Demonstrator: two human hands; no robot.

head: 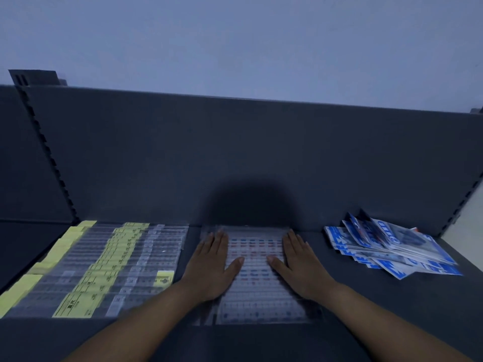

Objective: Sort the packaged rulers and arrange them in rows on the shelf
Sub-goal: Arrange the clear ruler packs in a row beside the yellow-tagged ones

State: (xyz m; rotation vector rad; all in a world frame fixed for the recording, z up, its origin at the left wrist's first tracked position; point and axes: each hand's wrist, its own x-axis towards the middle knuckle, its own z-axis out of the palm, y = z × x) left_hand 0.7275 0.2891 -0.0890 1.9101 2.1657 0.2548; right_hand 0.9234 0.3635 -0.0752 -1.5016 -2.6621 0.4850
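1. It looked like a shop: a dark display shelf [423, 299] stood with a plain back panel [235, 152] and a notched upright [48, 152].
2. Many matching packaged rulers [104, 270] lay on it in rows, with a heap of blue packets [392, 246] nearby.

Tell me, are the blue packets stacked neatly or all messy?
Messy. The blue packets lie in a loose heap on the shelf, overlapping one another and pointing different ways.

I have the clear plastic ruler packs [254, 280] under my left hand [211, 267] and right hand [300, 265]; yellow-labelled ruler packs [104, 265] lie left of both, a blue-and-white packet pile [392, 249] right.
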